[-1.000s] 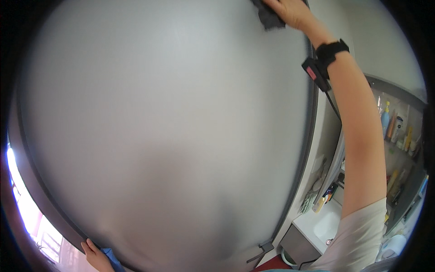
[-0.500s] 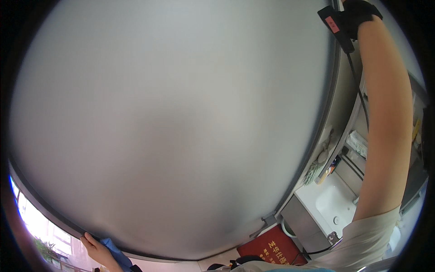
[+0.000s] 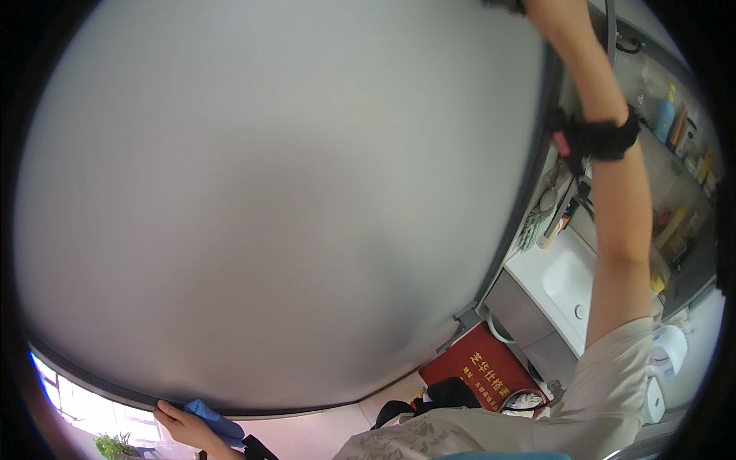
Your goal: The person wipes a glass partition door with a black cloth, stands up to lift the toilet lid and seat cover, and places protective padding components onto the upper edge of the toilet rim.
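While your left hand (image 3: 180,422) presses the blue cloth (image 3: 215,418) against the frosted glass panel (image 3: 284,199) at its dark lower edge, your raised right hand leaves view, grip unknowable, so wiping along that frame seems next.

One frosted glass panel (image 3: 284,199), one blue cloth (image 3: 213,419), one white sink (image 3: 566,277), one red mat (image 3: 481,370), two paper rolls (image 3: 668,349), one wrist strap (image 3: 598,139).

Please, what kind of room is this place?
Probably a home bathroom: a white sink set in a counter, bottles on a wall shelf, and a large frosted glass door with a dark frame.
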